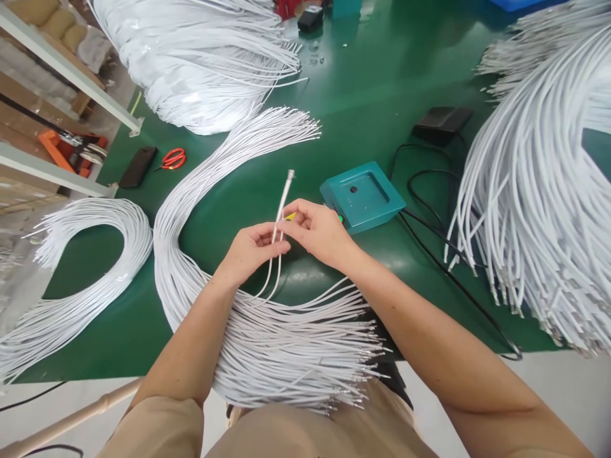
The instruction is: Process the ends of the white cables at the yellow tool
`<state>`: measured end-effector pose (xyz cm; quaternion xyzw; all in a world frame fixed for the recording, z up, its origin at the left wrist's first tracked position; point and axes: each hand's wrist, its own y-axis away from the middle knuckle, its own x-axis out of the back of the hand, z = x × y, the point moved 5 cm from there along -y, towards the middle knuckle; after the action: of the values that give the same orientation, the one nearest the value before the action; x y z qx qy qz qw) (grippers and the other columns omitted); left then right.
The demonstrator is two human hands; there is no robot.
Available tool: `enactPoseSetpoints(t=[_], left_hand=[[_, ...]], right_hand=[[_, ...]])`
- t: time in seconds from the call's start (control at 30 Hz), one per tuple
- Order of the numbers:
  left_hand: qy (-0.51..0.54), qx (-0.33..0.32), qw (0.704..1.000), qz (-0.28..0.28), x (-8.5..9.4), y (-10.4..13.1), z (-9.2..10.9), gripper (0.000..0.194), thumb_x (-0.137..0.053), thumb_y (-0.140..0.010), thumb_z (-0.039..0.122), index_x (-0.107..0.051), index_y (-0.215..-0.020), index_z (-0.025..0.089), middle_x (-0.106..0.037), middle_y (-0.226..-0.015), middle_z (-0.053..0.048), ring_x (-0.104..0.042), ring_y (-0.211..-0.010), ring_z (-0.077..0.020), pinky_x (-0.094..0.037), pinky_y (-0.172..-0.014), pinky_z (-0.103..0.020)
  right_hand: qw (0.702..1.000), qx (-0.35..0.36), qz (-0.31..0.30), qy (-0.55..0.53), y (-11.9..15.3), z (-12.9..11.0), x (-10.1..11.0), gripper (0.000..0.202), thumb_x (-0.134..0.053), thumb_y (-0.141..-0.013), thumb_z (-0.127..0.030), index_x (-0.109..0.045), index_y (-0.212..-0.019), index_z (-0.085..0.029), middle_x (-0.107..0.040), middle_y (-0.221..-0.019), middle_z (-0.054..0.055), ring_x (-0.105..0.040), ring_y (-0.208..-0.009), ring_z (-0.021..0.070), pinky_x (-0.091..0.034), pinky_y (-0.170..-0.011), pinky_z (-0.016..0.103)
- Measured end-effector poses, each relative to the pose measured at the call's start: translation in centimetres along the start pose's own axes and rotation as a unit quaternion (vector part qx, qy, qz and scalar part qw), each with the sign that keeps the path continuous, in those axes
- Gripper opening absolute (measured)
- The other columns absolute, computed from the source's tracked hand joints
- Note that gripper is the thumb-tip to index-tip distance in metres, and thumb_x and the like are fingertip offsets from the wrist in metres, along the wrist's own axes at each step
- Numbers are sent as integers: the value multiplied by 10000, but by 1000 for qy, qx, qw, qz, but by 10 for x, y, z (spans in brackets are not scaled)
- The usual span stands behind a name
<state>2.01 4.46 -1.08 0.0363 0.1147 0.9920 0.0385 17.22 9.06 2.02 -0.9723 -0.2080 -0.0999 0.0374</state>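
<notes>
Near the middle of the table, my left hand (pixel 255 249) pinches white cables (pixel 287 188) that stand up between finger and thumb. Their upper ends lie side by side, with a metallic tip at the top. My right hand (pixel 317 230) is closed on the same cables from the right, its fingertips meeting them just above my left fingers. Below my hands the cables curve down towards a large bundle of white cables (pixel 291 350) lying across the table's front edge. A small teal device (pixel 365 196) with a green light sits just behind my right hand.
Larger piles of white cable lie at the back (pixel 205 57) and right (pixel 539 165); a coiled bundle (pixel 136 235) is at left. Orange-handled scissors (pixel 173 158), a dark phone-like object (pixel 138 167) and a black pedal-like box (pixel 443 122) rest on the green table (pixel 382 83). Black cords trail rightward.
</notes>
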Motion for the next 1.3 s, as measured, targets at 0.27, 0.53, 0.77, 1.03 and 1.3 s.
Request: enactPoseSetpoints(t=[0.27,0.53,0.77,1.03,1.3], left_hand=[[69,-31,996,40,-4,-2,5,419,-814,-655,270,-627,-1022,195,-671,-815,-14,-633,-680,-111,-360,-428,-140],[49,-59,996,49,-8,-2,5,401,-800,-666,258,-550,-976,204,-625,-787,21,-561,-637,-79,-379,-444,-141],[54,-73,995,34,-4,-1,8,433,-777,-712,255,-516,-1054,206,-647,-818,1,-611,-674,-101,-377,-448,-152],[3,-98,995,-16,-19,5,13,707,-745,-764,252,-380,-1370,224,-683,-793,0,-661,-714,-141,-477,-580,-223],[-9,-103,995,-13,-13,5,12,621,-718,-793,263,-462,-1358,238,-656,-850,-20,-626,-727,-129,-438,-505,-193]], right_hand=[[995,-21,-17,-98,0,11,-11,156,-671,-739,-319,-627,-724,-169,-586,-594,-36,-484,-525,83,-377,-526,226],[990,-38,28,-131,3,11,-12,150,-625,-765,-293,-647,-694,-163,-565,-573,-37,-455,-495,69,-370,-511,222],[920,-134,-45,-365,2,17,-24,223,-681,-708,-281,-537,-585,-163,-426,-524,-65,-314,-444,44,-286,-430,211],[926,-140,-62,-346,3,14,-21,358,-637,-800,-452,-555,-600,-166,-433,-482,-50,-372,-436,63,-282,-423,214],[907,-151,-99,-381,3,20,-26,441,-674,-789,-491,-487,-554,-168,-480,-539,-38,-401,-478,55,-349,-473,209]])
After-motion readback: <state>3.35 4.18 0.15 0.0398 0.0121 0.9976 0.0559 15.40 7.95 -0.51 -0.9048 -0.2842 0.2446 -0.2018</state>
